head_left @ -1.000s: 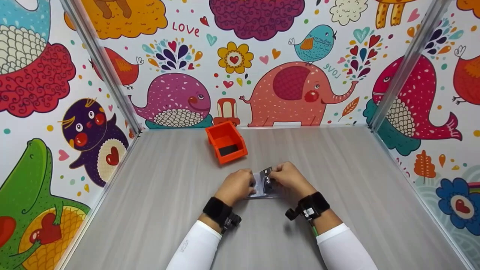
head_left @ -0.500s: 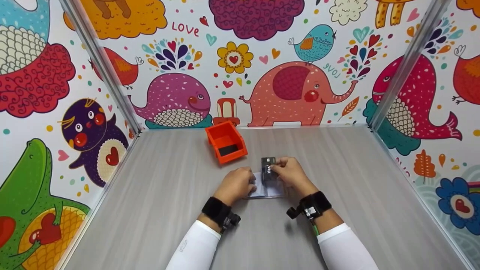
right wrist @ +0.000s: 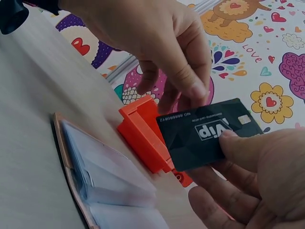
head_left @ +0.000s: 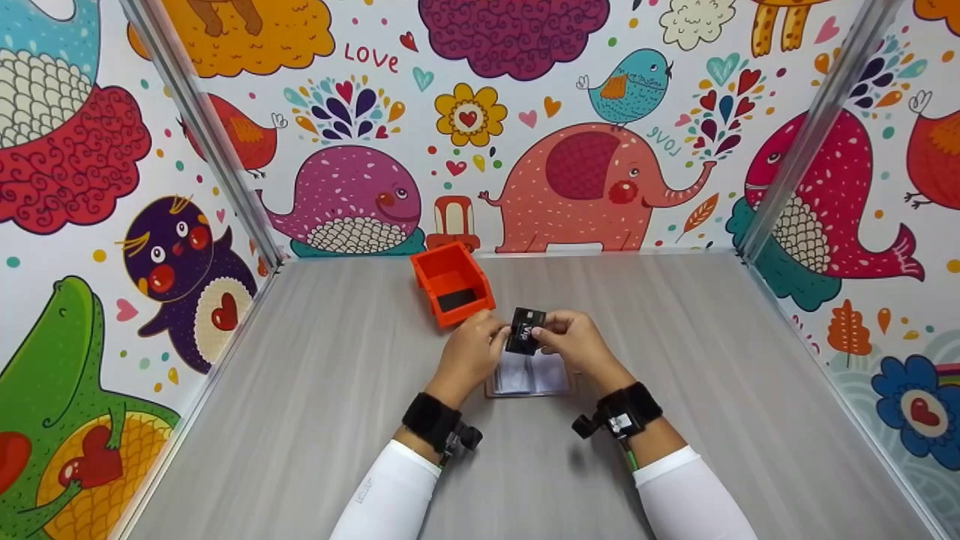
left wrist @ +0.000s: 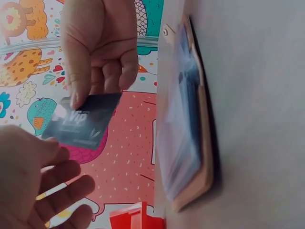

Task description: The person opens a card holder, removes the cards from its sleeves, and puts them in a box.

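A black card with "Vip" lettering and a chip (right wrist: 209,133) is raised above the table, tilted. My right hand (head_left: 577,339) pinches it, thumb (right wrist: 238,148) over its printed face and fingers behind. My left hand (head_left: 474,346) is at the card's opposite edge, its thumb tip just short of that edge in the right wrist view and its other fingers loosely bent, partly hidden behind the card. Below both hands a card holder (head_left: 531,375) with brown cover and clear plastic sleeves (right wrist: 109,164) lies opened on the table.
An orange-red bin (head_left: 454,289) with something dark at its bottom stands behind my left hand. The grey wood-grain table (head_left: 337,375) is bordered by cartoon-printed walls (head_left: 525,97) and metal corner posts (head_left: 202,127).
My right hand has lifted the black card up off the card holder, towards the far side. My left hand has left the clear sleeves and moved forward and up to the card's edge.
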{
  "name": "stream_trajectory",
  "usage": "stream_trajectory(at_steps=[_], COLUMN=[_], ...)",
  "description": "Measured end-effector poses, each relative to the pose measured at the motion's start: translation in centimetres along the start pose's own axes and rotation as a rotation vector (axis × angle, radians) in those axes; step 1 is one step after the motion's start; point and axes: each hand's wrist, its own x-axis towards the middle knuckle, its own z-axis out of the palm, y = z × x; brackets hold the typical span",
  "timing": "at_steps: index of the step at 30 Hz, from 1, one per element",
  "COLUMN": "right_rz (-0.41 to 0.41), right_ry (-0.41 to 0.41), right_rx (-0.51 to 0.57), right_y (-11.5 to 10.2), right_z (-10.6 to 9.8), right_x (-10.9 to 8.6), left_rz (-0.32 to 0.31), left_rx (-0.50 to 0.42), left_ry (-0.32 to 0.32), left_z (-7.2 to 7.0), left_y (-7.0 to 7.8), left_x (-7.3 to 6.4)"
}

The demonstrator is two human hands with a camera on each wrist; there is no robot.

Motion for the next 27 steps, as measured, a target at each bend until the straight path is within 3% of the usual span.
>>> stream_trajectory(at_steps=[15,20,23,27], right_rz=[-0.024,-0.026,-0.028,-0.065], right_ry=[-0.069,-0.07,-0.054,-0.034], right_rx=[0.06,0.041,-0.027,-0.265], right_y=[-0.4,-0.53,-0.57,-0.55], right_z=[0.05,0.23,0.32,0.25], right_x=[-0.33,-0.36,-0.41,-0.57], left_rz=[-0.01,-0.013,-0.005,0.002], left_rx=[-0.274,-0.296,-0.272,-0.216], left_ry=[0.046,0.03,0.023,0.041], left_z=[-0.25,-0.21,-0.24,-0.39], left_y=[0.35,0.3,0.25,0.14], left_x=[0.13,0.22,0.18,0.14])
